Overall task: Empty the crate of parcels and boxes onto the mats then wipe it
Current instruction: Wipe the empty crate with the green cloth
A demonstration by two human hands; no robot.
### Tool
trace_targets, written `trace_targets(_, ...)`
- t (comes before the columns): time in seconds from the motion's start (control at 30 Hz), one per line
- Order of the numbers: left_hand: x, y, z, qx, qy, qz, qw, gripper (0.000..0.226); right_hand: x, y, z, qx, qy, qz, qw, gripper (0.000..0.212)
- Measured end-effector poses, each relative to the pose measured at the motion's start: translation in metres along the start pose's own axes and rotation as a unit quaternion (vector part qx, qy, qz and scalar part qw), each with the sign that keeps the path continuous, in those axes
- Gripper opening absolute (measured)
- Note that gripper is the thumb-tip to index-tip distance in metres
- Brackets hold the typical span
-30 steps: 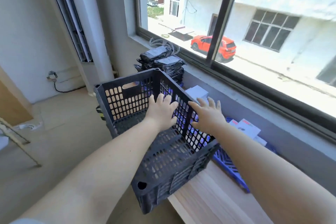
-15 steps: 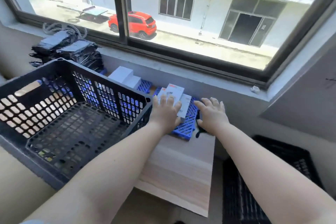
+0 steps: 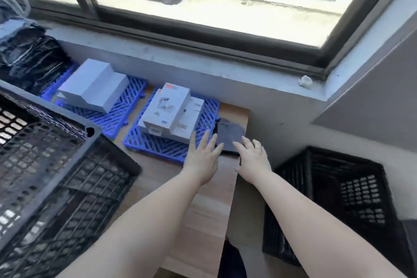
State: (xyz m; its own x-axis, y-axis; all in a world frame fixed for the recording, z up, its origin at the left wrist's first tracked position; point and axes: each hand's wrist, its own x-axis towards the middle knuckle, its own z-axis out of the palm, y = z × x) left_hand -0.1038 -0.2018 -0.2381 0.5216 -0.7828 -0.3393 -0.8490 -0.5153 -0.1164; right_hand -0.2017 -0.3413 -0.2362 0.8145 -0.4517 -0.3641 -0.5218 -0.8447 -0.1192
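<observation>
The black crate (image 3: 45,165) stands tilted at the left on the wooden table (image 3: 203,210), with nothing visible inside. White boxes (image 3: 171,113) are stacked on a blue mat (image 3: 158,146); two more white boxes (image 3: 92,86) lie on the blue mat (image 3: 121,113) to its left. Black parcels (image 3: 29,56) are piled at the far left. A dark grey cloth (image 3: 230,135) lies at the table's right edge. My left hand (image 3: 202,156) and my right hand (image 3: 252,158) reach to the cloth's near edge with fingers spread; the fingertips touch it or hover just over it.
A second black crate (image 3: 338,198) sits on the floor to the right of the table. The window sill (image 3: 203,61) and wall run right behind the mats. A small white lump (image 3: 305,81) rests on the sill.
The view has swung right, away from the crate. Both hands left the crate's rim and moved right, past the white boxes, to the grey cloth.
</observation>
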Motion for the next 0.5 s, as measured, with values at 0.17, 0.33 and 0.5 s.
trace_targets(0.17, 0.056, 0.026, 0.034, 0.009, -0.053, -0.003, 0.999, 0.063, 0.052, 0.030, 0.031, 0.026, -0.004, -0.034, 0.999, 0.068)
trace_targets(0.33, 0.097, 0.030, 0.055, -0.006, -0.069, -0.014, 0.997, 0.059, 0.082, 0.041, 0.066, 0.058, 0.026, -0.046, 0.997, 0.062)
trace_targets(0.5, 0.111, 0.026, 0.071, -0.043, -0.064, -0.014, 0.997, 0.059, 0.088, 0.045, 0.093, 0.089, 0.050, -0.030, 0.994, 0.071)
